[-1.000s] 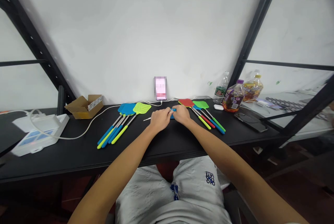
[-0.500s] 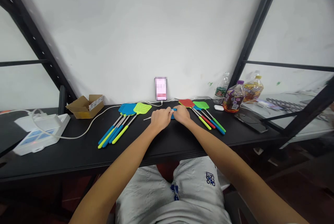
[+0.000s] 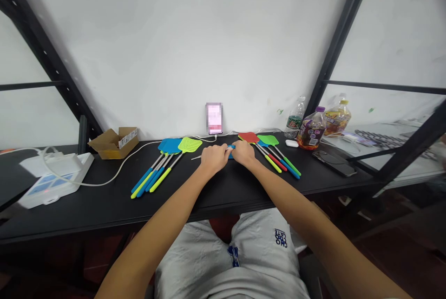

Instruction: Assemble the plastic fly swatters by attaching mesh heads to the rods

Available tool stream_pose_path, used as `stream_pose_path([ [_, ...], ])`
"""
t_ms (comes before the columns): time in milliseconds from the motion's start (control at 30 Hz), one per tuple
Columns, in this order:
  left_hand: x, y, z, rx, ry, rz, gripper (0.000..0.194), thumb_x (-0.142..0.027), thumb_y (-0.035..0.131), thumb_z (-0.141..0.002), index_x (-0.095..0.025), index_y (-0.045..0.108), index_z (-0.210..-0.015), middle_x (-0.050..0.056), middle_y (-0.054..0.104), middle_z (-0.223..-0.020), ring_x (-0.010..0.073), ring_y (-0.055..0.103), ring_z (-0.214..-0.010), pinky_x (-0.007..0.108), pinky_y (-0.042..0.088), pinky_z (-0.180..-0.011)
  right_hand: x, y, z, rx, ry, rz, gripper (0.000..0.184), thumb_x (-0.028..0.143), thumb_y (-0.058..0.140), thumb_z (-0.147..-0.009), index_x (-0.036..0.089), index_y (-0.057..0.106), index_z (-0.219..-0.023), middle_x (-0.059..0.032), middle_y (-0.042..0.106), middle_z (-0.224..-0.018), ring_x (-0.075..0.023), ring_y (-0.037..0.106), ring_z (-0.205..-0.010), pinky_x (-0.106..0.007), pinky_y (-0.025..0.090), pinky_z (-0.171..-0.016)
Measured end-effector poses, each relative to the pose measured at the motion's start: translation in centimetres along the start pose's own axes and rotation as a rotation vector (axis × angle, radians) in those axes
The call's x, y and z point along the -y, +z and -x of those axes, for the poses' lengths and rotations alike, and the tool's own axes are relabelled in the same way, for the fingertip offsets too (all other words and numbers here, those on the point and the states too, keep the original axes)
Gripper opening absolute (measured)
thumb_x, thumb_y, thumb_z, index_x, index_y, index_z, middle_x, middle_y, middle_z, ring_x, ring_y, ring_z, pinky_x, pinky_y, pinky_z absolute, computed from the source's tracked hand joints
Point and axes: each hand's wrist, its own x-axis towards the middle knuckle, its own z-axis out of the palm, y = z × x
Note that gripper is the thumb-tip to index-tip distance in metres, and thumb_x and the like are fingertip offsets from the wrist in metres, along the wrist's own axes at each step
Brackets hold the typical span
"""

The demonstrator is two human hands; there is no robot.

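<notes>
My left hand and my right hand are side by side at the middle of the black desk, fingers closed. Between them shows a short blue and silver part of a fly swatter, mostly hidden by my fingers. A thin pale rod sticks out left of my left hand. Left of my hands lies a fanned group of fly swatters with blue and yellow-green heads. To the right lies another group, with a red head and a green head.
A phone with a lit screen leans on the wall. At left are an open cardboard box and a white power strip with cables. Bottles, a white case and a dark phone are at right.
Almost nothing differs. Both hands stay closed in the same place, and the view has shifted very slightly.
</notes>
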Motion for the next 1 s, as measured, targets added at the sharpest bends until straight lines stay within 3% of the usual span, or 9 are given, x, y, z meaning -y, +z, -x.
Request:
stream_pose_path([
  [267,0.1,-0.2,-0.1,-0.015,-0.034,-0.004,0.061,-0.062,0.029,-0.094,-0.019,0.071,-0.099,0.015,0.071,-0.089,0.0308,0.067,-0.088,0.037,0.044,-0.076,-0.6,-0.2,-0.3,-0.014,-0.105,0.115,0.025,0.025,0.050,-0.089,0.020,0.074,-0.095,-0.0129,0.072,-0.097,-0.0243,0.067,-0.095,-0.030,0.047,-0.081],
  [500,2.8,-0.6,-0.4,-0.048,-0.174,0.014,0.074,-0.072,0.026,-0.090,-0.017,0.076,-0.088,0.016,0.070,-0.084,0.0302,0.066,-0.087,0.034,0.045,-0.073,-4.8,-0.8,-2.2,-0.073,0.162,0.055,0.030,0.016,0.049,-0.085,0.020,0.074,-0.101,-0.0128,0.071,-0.102,-0.0246,0.067,-0.098,-0.028,0.047,-0.081],
  [1000,3.1,0.8,-0.7,-0.017,-0.150,0.024,0.074,-0.072,0.028,-0.089,-0.015,0.075,-0.090,0.017,0.069,-0.083,0.0314,0.066,-0.084,0.035,0.045,-0.071,-5.1,0.7,-2.7,-0.017,0.138,-0.014,0.025,0.023,0.056,-0.084,0.018,0.076,-0.099,-0.0155,0.070,-0.104,-0.0267,0.066,-0.100,-0.030,0.047,-0.083],
])
